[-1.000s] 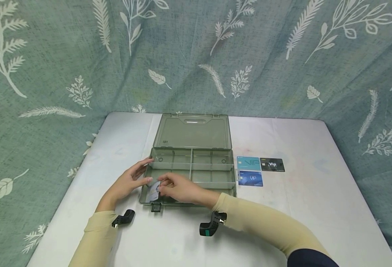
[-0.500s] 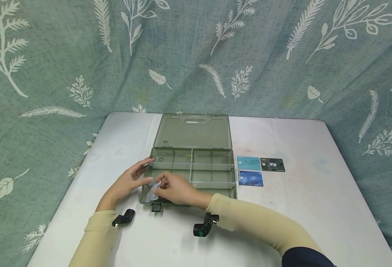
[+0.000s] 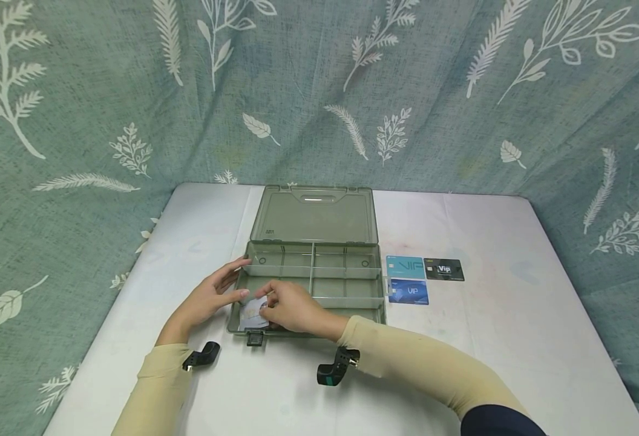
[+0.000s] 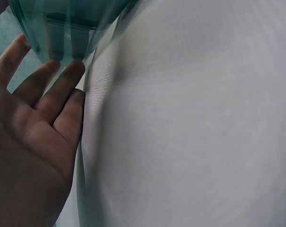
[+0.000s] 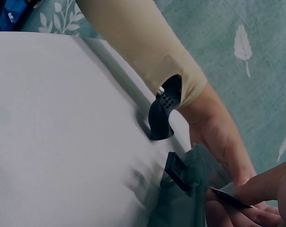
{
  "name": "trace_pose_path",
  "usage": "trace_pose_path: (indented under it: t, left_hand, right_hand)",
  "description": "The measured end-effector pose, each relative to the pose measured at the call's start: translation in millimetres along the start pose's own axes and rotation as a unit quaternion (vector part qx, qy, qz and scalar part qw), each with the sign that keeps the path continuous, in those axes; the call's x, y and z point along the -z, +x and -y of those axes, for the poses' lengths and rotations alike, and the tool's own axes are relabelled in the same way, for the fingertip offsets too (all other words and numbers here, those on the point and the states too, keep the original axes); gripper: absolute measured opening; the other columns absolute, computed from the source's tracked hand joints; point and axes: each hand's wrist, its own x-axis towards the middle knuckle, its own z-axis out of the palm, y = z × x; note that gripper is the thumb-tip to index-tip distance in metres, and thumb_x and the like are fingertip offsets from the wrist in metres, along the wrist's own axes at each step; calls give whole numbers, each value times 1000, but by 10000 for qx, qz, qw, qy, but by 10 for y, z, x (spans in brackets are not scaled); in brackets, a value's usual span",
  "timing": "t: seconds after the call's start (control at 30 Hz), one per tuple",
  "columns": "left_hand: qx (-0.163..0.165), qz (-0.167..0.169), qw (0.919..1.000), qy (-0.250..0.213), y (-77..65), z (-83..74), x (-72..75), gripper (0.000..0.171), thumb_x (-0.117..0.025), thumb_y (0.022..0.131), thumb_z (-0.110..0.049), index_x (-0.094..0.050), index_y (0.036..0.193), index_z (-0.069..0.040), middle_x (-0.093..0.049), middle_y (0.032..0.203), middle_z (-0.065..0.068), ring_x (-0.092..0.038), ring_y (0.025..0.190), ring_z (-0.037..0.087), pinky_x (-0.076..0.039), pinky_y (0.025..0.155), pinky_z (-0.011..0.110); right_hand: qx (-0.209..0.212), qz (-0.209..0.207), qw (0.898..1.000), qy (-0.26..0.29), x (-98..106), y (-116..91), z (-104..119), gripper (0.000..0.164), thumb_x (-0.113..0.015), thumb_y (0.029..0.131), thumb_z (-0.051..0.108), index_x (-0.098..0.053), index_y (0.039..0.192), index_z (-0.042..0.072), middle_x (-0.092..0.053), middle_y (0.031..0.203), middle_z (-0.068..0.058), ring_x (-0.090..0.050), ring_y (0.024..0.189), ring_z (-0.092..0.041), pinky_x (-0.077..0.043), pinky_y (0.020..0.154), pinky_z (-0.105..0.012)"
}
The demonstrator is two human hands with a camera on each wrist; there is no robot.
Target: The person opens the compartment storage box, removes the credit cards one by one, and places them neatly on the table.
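A translucent grey-green divided box [image 3: 347, 284] lies open, its lid [image 3: 319, 218] folded back. My right hand [image 3: 294, 309] reaches into the front left compartment and pinches a pale card [image 3: 253, 315] between thumb and fingers. From the right wrist view, the dark edge of the card [image 5: 230, 197] shows between the thumb and fingers of the right hand [image 5: 265, 194]. My left hand [image 3: 202, 303] rests against the box's left side, thumb at the rim. In the left wrist view, the fingers of the left hand [image 4: 36, 132] reach out to the box wall [image 4: 67, 23].
Right of the box lie a teal VIP card [image 3: 405, 266], a black Vip card [image 3: 443, 269] and a blue VIP card [image 3: 409, 292]. A black latch [image 3: 255, 338] sticks out from the box's front edge. Leaf-patterned cloth surrounds the white table [image 3: 494, 327].
My right hand has shifted slightly left and turned a little. The pale card has tilted, and more of its light face shows. My left hand and the cards on the table stay where they were.
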Motion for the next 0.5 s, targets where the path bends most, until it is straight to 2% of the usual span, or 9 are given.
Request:
trace_pose_path:
  t: [0.3,0.5]
  left_hand:
    - [56,-25,10000,3,6,7,2,70,-70,99,-26,-36,159,-26,-16,169,6,-22,150,46,-22,122,62]
    - [42,-25,10000,9,6,1,0,69,-70,99,-26,-36,159,-25,-17,169,6,-23,150,45,-22,123,60]
  right_hand:
    - [-58,-74,9999,137,53,-64,2,30,-66,96,5,-66,126,3,-68,68,5,-67,57,-6,-53,53,-18]
    - [-2,-159,9997,185,98,-126,-27,32,-66,96,4,-66,128,3,-67,69,5,-66,56,-7,-49,47,-18]
